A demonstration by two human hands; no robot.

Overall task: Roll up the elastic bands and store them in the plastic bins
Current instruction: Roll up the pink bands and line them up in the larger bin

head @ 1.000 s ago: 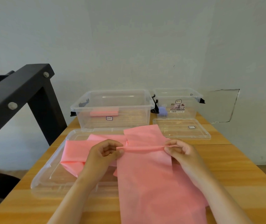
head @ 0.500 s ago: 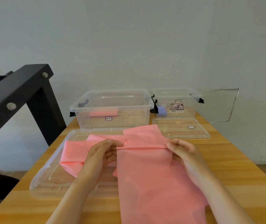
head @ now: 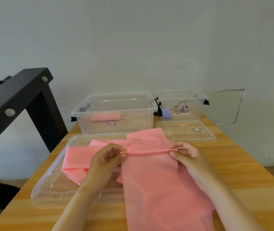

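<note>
Pink band [head: 157,180]: we are pinching its thin rolled edge, left hand [head: 107,158] and right hand [head: 185,155] curled tight; uneven tension risks a crooked, loosening roll.

A wooden table [head: 249,172] carries a large clear bin [head: 116,112] and a small clear bin [head: 197,112] side by side at the back, a large lid [head: 49,185] and a small lid [head: 186,134] in front of them, and a pink band [head: 157,189] lying partly on the large lid, partly on the wood

Left hand [head: 106,157] and right hand [head: 185,153] pinch the rolled edge of a pink band [head: 157,189] before two clear bins [head: 116,112].
</note>
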